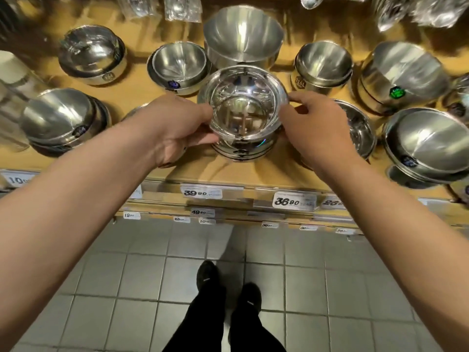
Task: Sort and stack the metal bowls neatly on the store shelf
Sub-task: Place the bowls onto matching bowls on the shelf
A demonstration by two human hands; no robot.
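My left hand (177, 130) grips the near-left side of the polished bowl (245, 102), fingers curled against its wall below the rim. My right hand (317, 130) holds the opposite side, thumb and forefinger pinching the rolled rim, the other fingers curled loosely behind. The bowl sits between both hands on top of a short stack (242, 151) of like bowls at the front of the wooden shelf (228, 174); whether it is fully seated or slightly lifted cannot be determined. Handling: the bowl appears rigid, thin-walled and light; the mirror finish is probably slippery, so take hold at the rolled rim on two opposing sides and lower it level so it nests without jamming. Just beyond my hands stand a large brushed bowl (243, 34) and a smaller brushed bowl (179, 62). Outside my left hand lies a tilted stack (58, 118); outside my right hand, a shallow dish (355, 128) and a further stack (429, 141). Price labels (294, 200) run along the shelf edge nearest me.
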